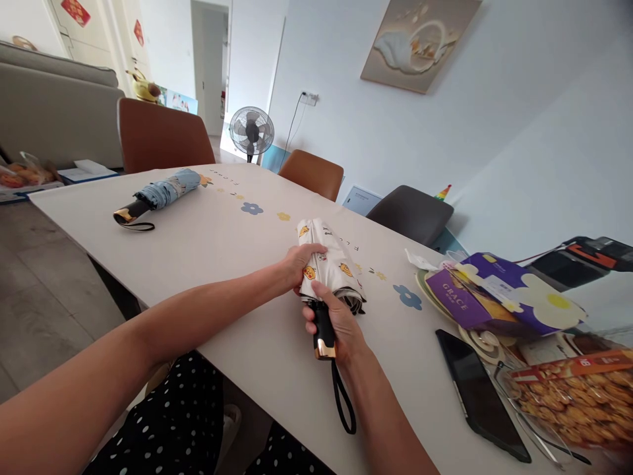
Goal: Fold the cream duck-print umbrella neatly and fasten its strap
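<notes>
A folded white umbrella [339,260] with yellow cartoon figures is held over the table by both hands. My left hand [302,260] is wrapped round its cloth from the left side, thumb across the top. My right hand [341,323] closes round the black handle, with the thumb reaching up to the cloth's lower edge. The handle has a gold-coloured end, and a black wrist strap [342,402] hangs from it. Farther left on the table lies a folded blue umbrella [171,189] with a black and gold handle.
On the right of the table [232,264] are a phone [479,389], a purple box [494,290], glasses [529,425] and a bag of cookies [578,396]. Chairs [165,135] stand along the far side, with a fan [252,132] behind.
</notes>
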### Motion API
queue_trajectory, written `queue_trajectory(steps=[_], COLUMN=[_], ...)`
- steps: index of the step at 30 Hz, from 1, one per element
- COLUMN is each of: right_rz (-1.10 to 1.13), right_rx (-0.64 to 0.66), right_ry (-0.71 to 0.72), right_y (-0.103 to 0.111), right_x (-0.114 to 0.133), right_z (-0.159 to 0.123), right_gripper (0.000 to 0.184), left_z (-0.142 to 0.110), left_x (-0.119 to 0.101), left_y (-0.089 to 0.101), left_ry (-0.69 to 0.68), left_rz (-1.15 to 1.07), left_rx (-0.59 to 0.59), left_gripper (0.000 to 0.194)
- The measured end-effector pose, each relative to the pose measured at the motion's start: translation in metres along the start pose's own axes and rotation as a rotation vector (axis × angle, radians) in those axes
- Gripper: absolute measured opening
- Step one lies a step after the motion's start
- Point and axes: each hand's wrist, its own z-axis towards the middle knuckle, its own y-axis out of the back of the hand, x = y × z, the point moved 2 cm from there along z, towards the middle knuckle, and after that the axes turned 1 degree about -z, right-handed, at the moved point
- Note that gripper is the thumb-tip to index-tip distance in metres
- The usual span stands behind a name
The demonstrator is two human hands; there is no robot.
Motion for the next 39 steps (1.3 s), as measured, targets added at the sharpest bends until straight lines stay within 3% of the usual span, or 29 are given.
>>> queue_trajectory(steps=[6, 12, 15, 20, 23, 25, 26, 28, 30, 32, 36, 39], right_rz=[-0.07, -0.156, -0.144, -0.089, -0.025, 0.007, 0.023, 0.047, 0.065, 0.083, 0.122, 0.142], right_rx=[-0.016, 0.029, 0.006, 0.027, 0.05, 0.069, 0.08, 0.107, 0.13, 0.152, 0.188, 0.203], right_ry=[0.003, -0.171, -0.185, -0.206, -0.222, -0.22, -0.219, -0.218, -0.207, -0.198, -0.202, -0.206], right_y=[-0.006, -0.017, -0.018, -0.017, -0.015, -0.014, -0.014, -0.013, -0.012, -0.012, -0.009, -0.008], right_x=[-0.004, -0.013, -0.01, -0.009, -0.015, -0.018, -0.019, -0.019, -0.019, -0.019, -0.022, -0.023], right_z=[-0.004, -0.009, -0.011, -0.015, -0.012, -0.01, -0.009, -0.008, -0.007, -0.007, -0.004, -0.002], right_gripper=[0.024, 0.02, 0.02, 0.018, 0.018, 0.019, 0.019, 0.017, 0.017, 0.018, 0.018, 0.017], left_z=[0.005, 0.024, 0.029, 0.027, 0.021, 0.015, 0.012, 0.009, 0.008, 0.011, 0.024, 0.025], left_x=[-0.012, -0.032, -0.032, -0.039, -0.052, -0.058, -0.058, -0.052, -0.039, -0.023, -0.001, 0.001], left_y=[0.004, 0.028, 0.031, 0.037, 0.041, 0.033, 0.024, 0.002, -0.023, -0.044, -0.062, -0.068], left_ry=[0.021, -0.007, -0.041, -0.314, -0.615, -0.817, -0.88, -0.897, -0.823, -0.689, -0.484, -0.572], left_rz=[-0.097, -0.053, 0.019, 0.308, 0.599, 0.895, 1.016, 1.152, 1.221, 1.287, 1.514, 1.578], left_rx=[0.1, -0.051, -0.053, -0.119, -0.281, -0.322, -0.28, -0.059, 0.218, 0.414, 0.52, 0.519], left_gripper=[0.037, 0.034, 0.033, 0.038, 0.046, 0.038, 0.033, 0.026, 0.022, 0.021, 0.018, 0.01])
